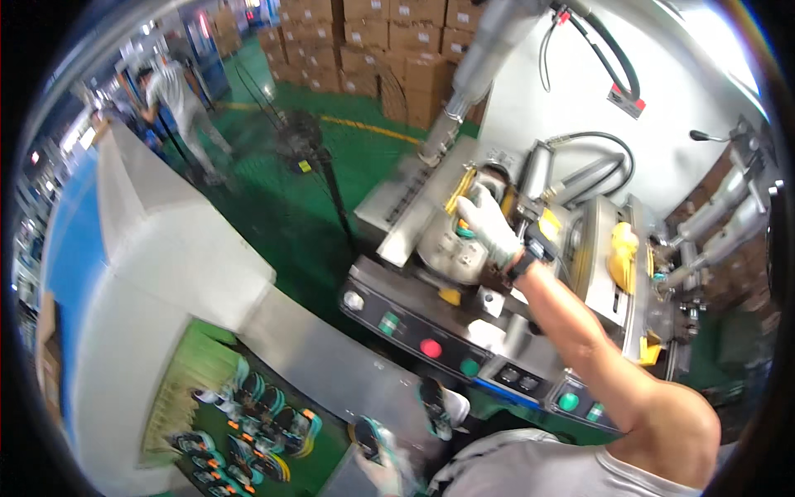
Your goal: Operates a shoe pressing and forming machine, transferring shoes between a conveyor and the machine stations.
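My right hand (490, 225), in a white glove with a dark wrist band, reaches forward into a press machine (580, 124). It lies over the top of a pale grey shoe (454, 253) clamped in the machine, with the fingers curled on it. At the lower edge my gloved left hand (386, 474) holds a shoe with a teal and black sole (368, 437). A second shoe of the same kind (434, 406) rests just to its right on the metal ledge.
A control panel (489, 364) with a red button (431, 348) and green buttons runs below the press. A yellow pad (623, 253) sits at the right station. Several shoes lie on a green belt (248, 427). A standing fan (298, 137), stacked cardboard boxes (373, 37) and another person (178, 99) are farther off.
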The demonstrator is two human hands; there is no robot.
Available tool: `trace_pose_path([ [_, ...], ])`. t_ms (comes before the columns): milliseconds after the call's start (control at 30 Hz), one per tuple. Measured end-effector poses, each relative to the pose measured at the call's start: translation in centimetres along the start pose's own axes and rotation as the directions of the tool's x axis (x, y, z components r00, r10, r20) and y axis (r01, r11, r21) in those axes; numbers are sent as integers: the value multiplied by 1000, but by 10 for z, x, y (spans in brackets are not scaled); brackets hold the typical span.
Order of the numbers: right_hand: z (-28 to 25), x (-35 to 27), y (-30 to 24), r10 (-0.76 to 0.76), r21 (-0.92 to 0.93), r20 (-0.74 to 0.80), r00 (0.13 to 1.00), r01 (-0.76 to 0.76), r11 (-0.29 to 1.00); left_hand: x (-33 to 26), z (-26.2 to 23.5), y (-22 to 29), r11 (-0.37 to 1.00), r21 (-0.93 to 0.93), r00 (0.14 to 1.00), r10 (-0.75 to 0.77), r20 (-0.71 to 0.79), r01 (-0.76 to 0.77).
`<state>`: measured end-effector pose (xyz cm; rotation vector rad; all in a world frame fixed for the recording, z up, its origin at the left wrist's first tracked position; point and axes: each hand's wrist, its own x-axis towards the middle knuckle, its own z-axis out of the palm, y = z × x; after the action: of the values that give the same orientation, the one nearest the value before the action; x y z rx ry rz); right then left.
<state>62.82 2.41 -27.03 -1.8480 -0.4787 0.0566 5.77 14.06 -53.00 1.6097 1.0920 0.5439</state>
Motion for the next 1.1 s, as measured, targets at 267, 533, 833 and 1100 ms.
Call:
trace_pose_path([
  [267,53,-333,123,99,-917,264,959,218,334,16,11,-31,998,60,981,-44,189,33],
  [533,156,-437,109,71,-662,75,995,-4,750,26,-54,-67,998,37,909,-68,411,58],
  [833,161,-471,77,698,101,-279,659,-703,704,75,-39,3,991,-34,752,-77,654,132],
  [1100,40,-632,-61,748,456,-575,331,-630,629,-100,42,139,996,-94,124,93,988,0],
])
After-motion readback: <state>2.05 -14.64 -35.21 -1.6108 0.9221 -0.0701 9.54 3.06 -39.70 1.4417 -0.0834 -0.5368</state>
